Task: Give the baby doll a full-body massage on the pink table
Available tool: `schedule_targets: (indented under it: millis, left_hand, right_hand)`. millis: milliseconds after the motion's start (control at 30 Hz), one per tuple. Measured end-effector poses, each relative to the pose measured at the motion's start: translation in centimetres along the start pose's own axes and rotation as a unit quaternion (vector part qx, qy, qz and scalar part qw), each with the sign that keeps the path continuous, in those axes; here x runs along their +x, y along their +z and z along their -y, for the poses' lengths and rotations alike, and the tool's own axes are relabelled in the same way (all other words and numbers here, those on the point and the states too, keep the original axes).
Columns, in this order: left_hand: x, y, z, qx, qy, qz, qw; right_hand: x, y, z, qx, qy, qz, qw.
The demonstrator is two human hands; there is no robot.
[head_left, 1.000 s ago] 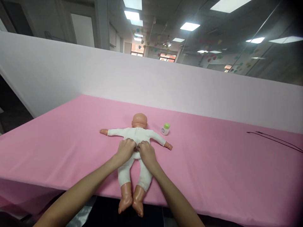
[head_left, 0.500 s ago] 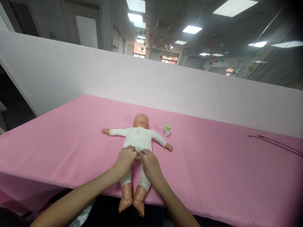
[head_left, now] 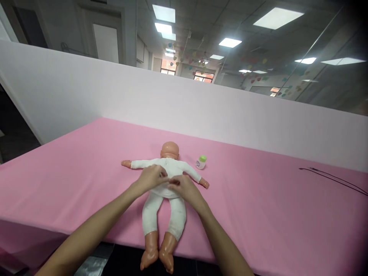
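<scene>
A bald baby doll (head_left: 170, 149) in a white suit lies on the pink-covered table, its face out of sight and its arms spread. Over the middle of its back, my left hand (head_left: 153, 176) is closed in a pinch, thumb against curled fingers. Close beside it, my right hand (head_left: 184, 186) pinches at the same part of the back. The tips of both hands nearly meet, and any cloth between them is too small to make out clearly. The doll's bare feet hang past the near table edge.
A small jar with a green lid (head_left: 201, 162) stands by the doll's right-side arm in view. Thin black cords (head_left: 333, 177) lie at the far right of the pink cloth (head_left: 253, 207). A white partition (head_left: 201, 103) rises behind the table.
Both hands have moved up from the doll's lower back to its middle back. The doll's hips and upper legs now show. The camera view has tilted slightly upward.
</scene>
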State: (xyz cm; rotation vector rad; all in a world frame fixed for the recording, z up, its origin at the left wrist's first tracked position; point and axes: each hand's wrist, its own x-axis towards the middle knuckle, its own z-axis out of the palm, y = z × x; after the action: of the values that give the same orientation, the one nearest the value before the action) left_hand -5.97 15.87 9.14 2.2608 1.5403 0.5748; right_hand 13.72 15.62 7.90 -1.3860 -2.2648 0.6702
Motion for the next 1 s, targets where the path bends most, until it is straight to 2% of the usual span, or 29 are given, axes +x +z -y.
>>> schedule_targets:
  millis: [67, 167, 267, 433, 500, 600, 733, 833, 900, 1000]
  left_hand:
    - [2.3, -0.1, 0.8, 0.026, -0.03, -0.061, 0.997]
    - [5.2, 1.1, 2.1, 0.077, -0.058, -0.13, 0.987]
    - [6.8, 2.8, 2.9, 0.095, -0.069, -0.129, 0.985]
    - [7.8, 4.8, 3.5, 0.112, -0.087, -0.125, 0.982]
    - [8.0, 5.3, 3.6, 0.12, -0.093, -0.124, 0.981]
    - [8.1, 5.5, 3.4, 0.129, -0.093, -0.122, 0.98]
    - [6.7, 4.6, 2.9, 0.135, -0.06, -0.129, 0.981]
    - [5.0, 4.1, 2.4, 0.143, -0.021, -0.144, 0.979]
    - [4.3, 4.1, 2.2, 0.142, -0.003, -0.125, 0.982]
    - [4.3, 4.5, 1.9, 0.139, -0.014, -0.076, 0.987]
  right_hand:
    - [2.4, -0.6, -0.5, 0.006, 0.005, -0.042, 0.999]
    - [5.8, -0.3, -1.3, -0.04, 0.015, -0.128, 0.991]
    - [7.8, 0.7, -1.9, -0.139, 0.017, -0.161, 0.977]
    - [8.9, 2.7, -2.4, -0.239, 0.062, -0.152, 0.957]
    - [9.1, 3.2, -2.5, -0.247, 0.088, -0.145, 0.954]
    - [8.9, 3.4, -2.7, -0.251, 0.092, -0.143, 0.953]
    - [7.5, 3.0, -2.7, -0.249, 0.074, -0.146, 0.954]
    - [6.0, 2.9, -2.5, -0.231, 0.031, -0.16, 0.959]
    - [5.5, 3.0, -2.4, -0.219, 0.013, -0.146, 0.965]
    - [5.7, 3.4, -2.1, -0.232, 0.043, -0.095, 0.967]
